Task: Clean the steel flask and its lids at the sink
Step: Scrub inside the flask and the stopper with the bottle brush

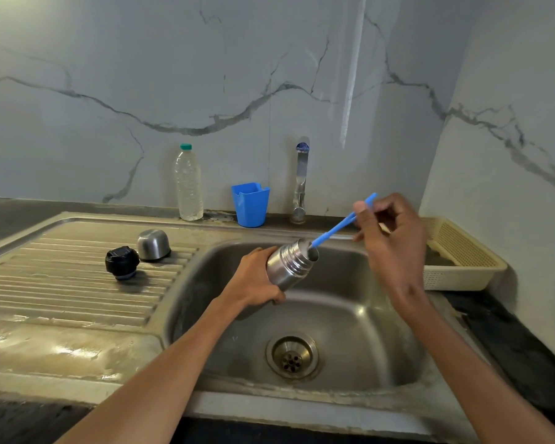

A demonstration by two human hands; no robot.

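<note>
Marble-veined walls back a wet steel sink [359,302] set in the counter [510,341]. Left hand [253,280] grips the flask [290,265] over the basin, mouth tilted up-right toward the right hand [391,241], which pinches a blue brush handle [343,224] entering it.

A home kitchen, at the sink.
A steel sink [350,302] with a ribbed draining board [77,283], a tap [301,181] and a marble wall [205,75] behind show it.
</note>
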